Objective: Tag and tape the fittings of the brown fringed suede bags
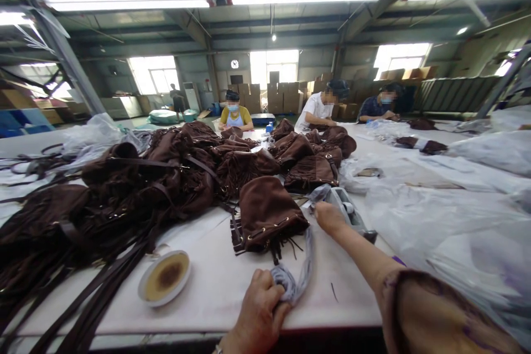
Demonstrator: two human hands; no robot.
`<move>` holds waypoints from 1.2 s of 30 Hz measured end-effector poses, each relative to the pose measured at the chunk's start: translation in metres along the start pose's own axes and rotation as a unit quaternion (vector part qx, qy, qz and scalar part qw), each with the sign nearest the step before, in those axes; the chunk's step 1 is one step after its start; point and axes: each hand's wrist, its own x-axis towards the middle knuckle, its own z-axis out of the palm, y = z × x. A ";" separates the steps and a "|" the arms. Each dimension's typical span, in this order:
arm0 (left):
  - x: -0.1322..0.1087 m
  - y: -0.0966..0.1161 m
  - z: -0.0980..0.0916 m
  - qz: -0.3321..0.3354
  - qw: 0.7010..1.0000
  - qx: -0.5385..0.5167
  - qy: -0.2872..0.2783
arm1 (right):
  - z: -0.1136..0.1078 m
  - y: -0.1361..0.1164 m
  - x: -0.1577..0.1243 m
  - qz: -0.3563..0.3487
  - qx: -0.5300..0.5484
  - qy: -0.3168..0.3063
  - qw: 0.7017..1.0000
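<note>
My left hand (261,310) is closed round a coiled strap in thin grey wrapping (284,281), near the table's front edge. A tail of that wrapping runs up from the coil to a dark brown fringed drawstring bag (271,213). The bag lies on the table with its eyeleted mouth towards me. To its right, my right hand (331,218) is closed at the near left side of a grey tape dispenser (346,207). Whatever its fingertips pinch is too hidden to make out.
A heap of brown bags (166,171) covers the left and middle of the table. A shallow dish of yellowish-brown stuff (181,286) stands front left. Clear plastic sheets (440,221) spread over the right. Three people (235,116) sit or lean at the far side.
</note>
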 end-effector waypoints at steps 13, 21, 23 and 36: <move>0.001 0.007 -0.002 0.006 1.000 0.007 -0.011 | -0.029 -0.018 -0.169 0.033 -0.032 -0.059 0.997; 0.000 0.011 -0.003 -0.005 0.999 0.028 -0.027 | -0.022 -0.042 -0.101 0.206 -0.017 -0.153 0.966; 0.000 0.013 -0.004 -0.010 0.999 0.035 -0.033 | -0.016 -0.038 -0.097 0.230 -0.002 -0.163 0.960; -0.008 0.024 0.009 -0.019 0.994 0.104 0.018 | -0.010 -0.024 -0.104 0.261 0.077 -0.129 0.954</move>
